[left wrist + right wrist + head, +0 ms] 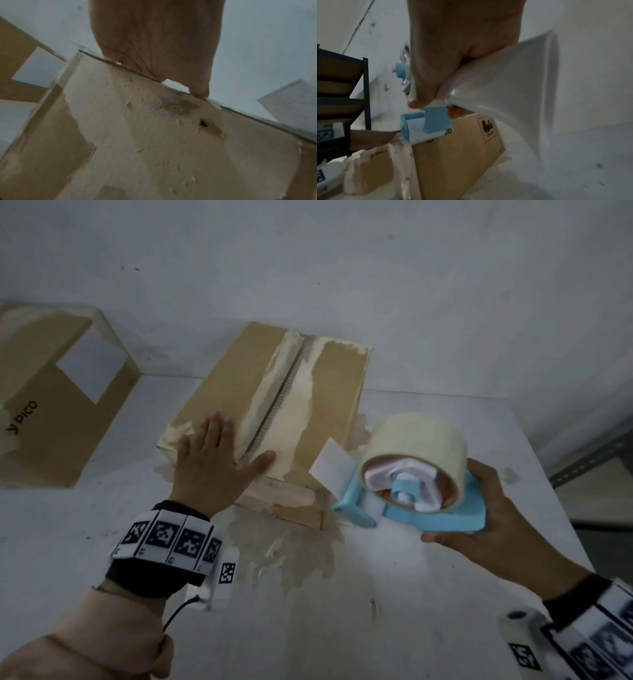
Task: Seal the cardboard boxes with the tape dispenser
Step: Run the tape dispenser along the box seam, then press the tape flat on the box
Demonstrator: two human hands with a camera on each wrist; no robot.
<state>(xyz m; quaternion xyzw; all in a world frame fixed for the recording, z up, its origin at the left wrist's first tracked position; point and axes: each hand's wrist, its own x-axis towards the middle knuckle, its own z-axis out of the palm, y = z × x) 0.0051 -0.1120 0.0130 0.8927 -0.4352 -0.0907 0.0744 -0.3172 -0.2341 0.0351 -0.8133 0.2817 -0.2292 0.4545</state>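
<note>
A brown cardboard box [329, 392] lies in the middle of the white table, its two top flaps meeting at a centre seam edged with torn tape residue. My left hand [212, 460] lies flat on the box's near left flap, fingers straight and thumb spread across the seam; from below, the left hand [154, 40] presses the box [154, 135] edge. My right hand [493, 508] grips a light blue tape dispenser [428, 508] carrying a roll of clear tape [418, 440], held just right of the box's near corner. A loose tape end [330, 463] sticks out toward the box. The right hand [462, 54] grips the dispenser [426, 124].
A second cardboard box [51, 392] with a white label and "PICO" print lies at the far left. Tape scraps [291, 549] are stuck on the table [428, 594] in front of the middle box. A metal shelf [589, 460] stands beyond the table's right edge. The wall is close behind.
</note>
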